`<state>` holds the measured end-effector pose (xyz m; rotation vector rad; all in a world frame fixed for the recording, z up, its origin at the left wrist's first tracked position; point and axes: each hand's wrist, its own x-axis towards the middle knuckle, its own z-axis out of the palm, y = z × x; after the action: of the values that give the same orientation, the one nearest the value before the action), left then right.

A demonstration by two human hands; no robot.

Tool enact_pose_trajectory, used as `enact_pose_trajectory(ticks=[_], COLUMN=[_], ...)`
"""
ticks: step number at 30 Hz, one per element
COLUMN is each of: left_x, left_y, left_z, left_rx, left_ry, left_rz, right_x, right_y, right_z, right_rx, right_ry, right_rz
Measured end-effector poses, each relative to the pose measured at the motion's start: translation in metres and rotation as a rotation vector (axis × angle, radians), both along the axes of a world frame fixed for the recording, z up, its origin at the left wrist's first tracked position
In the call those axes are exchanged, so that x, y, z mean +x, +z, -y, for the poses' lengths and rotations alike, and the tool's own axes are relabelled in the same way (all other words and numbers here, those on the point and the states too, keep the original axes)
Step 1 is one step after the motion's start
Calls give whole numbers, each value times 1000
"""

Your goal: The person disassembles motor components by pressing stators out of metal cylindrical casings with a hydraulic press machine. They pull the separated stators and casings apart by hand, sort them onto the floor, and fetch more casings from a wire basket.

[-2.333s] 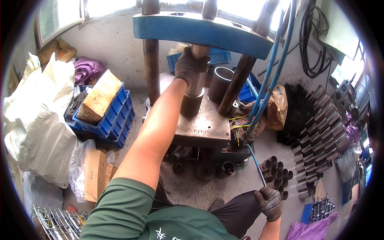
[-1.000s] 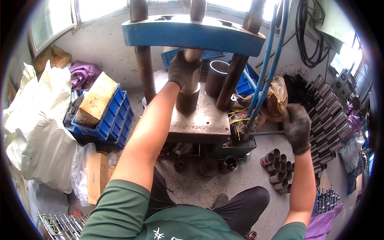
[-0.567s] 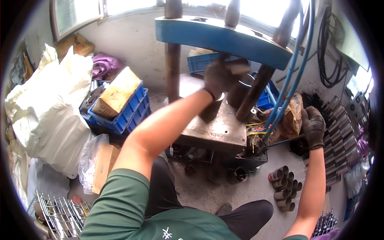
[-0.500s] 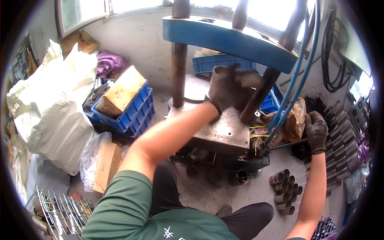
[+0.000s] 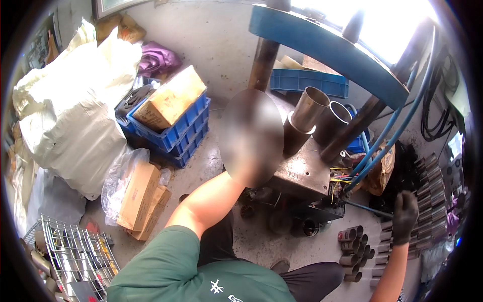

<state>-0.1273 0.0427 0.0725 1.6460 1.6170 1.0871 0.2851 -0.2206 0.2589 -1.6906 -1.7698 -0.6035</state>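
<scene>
A smeared oval covers my left hand, which is beside the left edge of the press's metal table; its fingers and anything in them are hidden. Right of it, a metal tube stands upright in a pale ring on top of a dark cylinder. A wider dark open-topped cylinder is just behind it. Down at the right, my gloved right hand is closed at the end of a thin lever that runs out from the press.
The press's blue crossbeam spans above on thick columns, with blue hoses on its right. Short tubes lie stacked on the floor, and more tubes are piled at right. Blue crates, cartons and white sacks fill the left.
My left hand has come away from the tubes toward the left. My right hand has moved down with the lever's end. The whole view has shifted, bringing the press further right.
</scene>
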Motion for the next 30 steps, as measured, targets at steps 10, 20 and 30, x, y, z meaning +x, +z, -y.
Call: enact_pose_trajectory(ticks=[10, 20, 30], left_x=[-2, 43, 27], left_y=[9, -38, -64], left_z=[6, -10, -47], left_rx=[340, -375, -520], left_ry=[250, 201, 86], left_rz=[90, 1494, 1407], right_x=[-82, -206, -250], right_y=[-54, -69, -48], right_z=[106, -109, -287], right_rx=[-277, -145, -178], right_ry=[-21, 492, 367], right_rz=[93, -377, -590])
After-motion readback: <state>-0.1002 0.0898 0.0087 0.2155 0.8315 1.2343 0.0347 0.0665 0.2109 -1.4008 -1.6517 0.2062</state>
